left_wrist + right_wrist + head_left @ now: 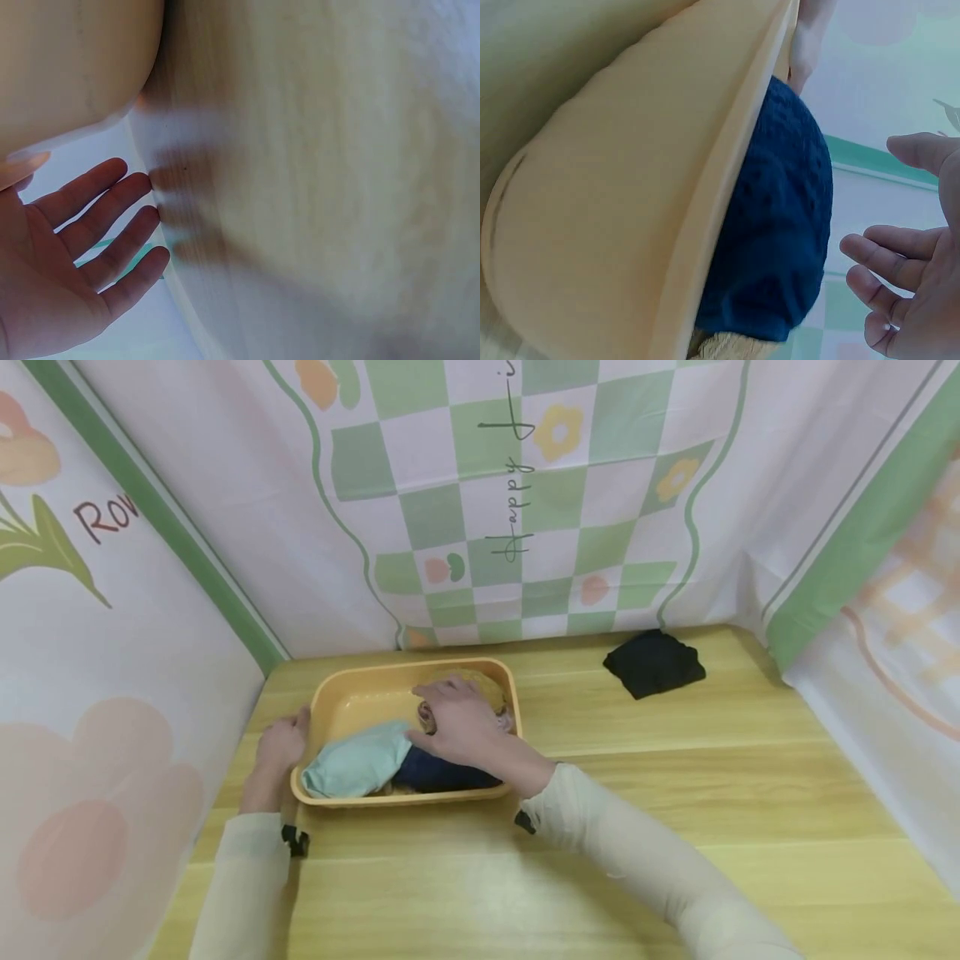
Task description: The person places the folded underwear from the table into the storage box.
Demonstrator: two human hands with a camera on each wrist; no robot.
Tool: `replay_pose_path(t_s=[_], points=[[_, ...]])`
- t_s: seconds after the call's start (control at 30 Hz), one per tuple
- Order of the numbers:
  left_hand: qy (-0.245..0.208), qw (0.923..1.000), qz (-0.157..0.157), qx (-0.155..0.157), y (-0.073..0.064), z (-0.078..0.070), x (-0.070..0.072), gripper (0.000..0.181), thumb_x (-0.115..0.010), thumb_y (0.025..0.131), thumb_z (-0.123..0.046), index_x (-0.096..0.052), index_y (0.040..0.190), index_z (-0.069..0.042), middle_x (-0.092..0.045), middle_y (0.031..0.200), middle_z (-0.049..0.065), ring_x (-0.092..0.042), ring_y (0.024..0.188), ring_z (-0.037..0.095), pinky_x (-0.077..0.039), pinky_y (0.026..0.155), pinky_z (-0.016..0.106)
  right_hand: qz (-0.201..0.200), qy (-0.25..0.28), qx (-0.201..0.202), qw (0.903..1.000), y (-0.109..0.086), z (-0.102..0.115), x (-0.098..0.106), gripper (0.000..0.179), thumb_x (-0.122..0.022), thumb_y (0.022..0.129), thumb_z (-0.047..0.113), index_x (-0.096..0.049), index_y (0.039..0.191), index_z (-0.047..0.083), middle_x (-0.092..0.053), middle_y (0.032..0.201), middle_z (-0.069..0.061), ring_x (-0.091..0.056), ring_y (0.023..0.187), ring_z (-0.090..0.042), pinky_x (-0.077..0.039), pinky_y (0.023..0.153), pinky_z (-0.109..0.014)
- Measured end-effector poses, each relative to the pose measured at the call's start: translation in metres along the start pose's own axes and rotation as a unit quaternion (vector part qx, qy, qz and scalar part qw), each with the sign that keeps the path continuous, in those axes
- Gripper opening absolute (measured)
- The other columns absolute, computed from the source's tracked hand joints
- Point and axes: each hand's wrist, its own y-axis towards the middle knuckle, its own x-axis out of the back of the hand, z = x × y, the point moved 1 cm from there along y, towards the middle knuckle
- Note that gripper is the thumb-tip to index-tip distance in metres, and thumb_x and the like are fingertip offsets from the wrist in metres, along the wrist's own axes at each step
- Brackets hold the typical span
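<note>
At the left end of the yellow tray (pixel 360 703), the left hand (pixel 283 745) has its thumb at the rim and its other fingers extended beside the outer wall; within, a pale mint bundle (pixel 356 762) lies at the near left, with a dark blue bundle (pixel 442 772) adjoining its right end. Over the tray's right half, the right hand (pixel 461 722) is relaxed and holds nothing, partly covering a mustard-coloured bundle (pixel 483 683) at the far right corner; contact between them cannot be told. Farther right, a black cloth (pixel 655 664) lies on the worktop (pixel 675 793), well apart from the tray.
</note>
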Motion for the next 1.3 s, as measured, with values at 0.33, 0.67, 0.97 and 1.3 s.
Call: replay_pose_path(t_s=[0.33, 0.67, 0.97, 1.3], points=[[-0.005, 0.9999, 0.009, 0.013, -0.001, -0.001, 0.001, 0.085, -0.004, 0.103, -0.057, -0.039, 0.148, 0.005, -0.039, 0.148, 0.038, -0.038, 0.134, 0.058, -0.031, 0.116, 0.064, -0.033, -0.010, -0.020, 0.9992, -0.004, -0.020, 0.007, 0.063, -0.066, 0.090, 0.056, -0.057, 0.141, 0.021, -0.063, 0.139, -0.002, -0.052, 0.132, -0.031, -0.043, 0.109, -0.057], [-0.005, 0.9998, 0.014, 0.014, -0.001, -0.001, 0.001, 0.086, -0.003, 0.102, -0.059, -0.038, 0.149, 0.004, -0.036, 0.149, 0.038, -0.036, 0.135, 0.059, -0.029, 0.116, 0.065, -0.057, 0.002, -0.042, 0.9975, -0.009, -0.043, 0.016, 0.064, -0.074, 0.086, 0.050, -0.059, 0.138, 0.015, -0.066, 0.134, -0.005, -0.057, 0.121, -0.032, -0.046, 0.102, -0.055], [0.005, 0.9999, 0.013, 0.009, 0.000, -0.001, 0.001, 0.087, -0.002, 0.102, -0.059, -0.038, 0.149, 0.004, -0.037, 0.148, 0.039, -0.037, 0.134, 0.060, -0.030, 0.115, 0.065, -0.048, 0.014, -0.069, 0.9963, -0.011, -0.064, 0.026, 0.065, -0.071, 0.088, 0.053, -0.057, 0.139, 0.015, -0.068, 0.130, -0.006, -0.057, 0.108, -0.028, -0.048, 0.092, -0.047], [0.008, 0.9999, 0.009, 0.004, 0.000, -0.003, 0.001, 0.089, 0.000, 0.102, -0.060, -0.040, 0.148, 0.005, -0.040, 0.147, 0.038, -0.039, 0.133, 0.059, -0.031, 0.115, 0.065, -0.050, 0.007, -0.106, 0.9931, -0.018, -0.088, 0.034, 0.068, -0.069, 0.088, 0.054, -0.057, 0.139, 0.011, -0.066, 0.131, -0.011, -0.056, 0.113, -0.032, -0.046, 0.093, -0.050]])
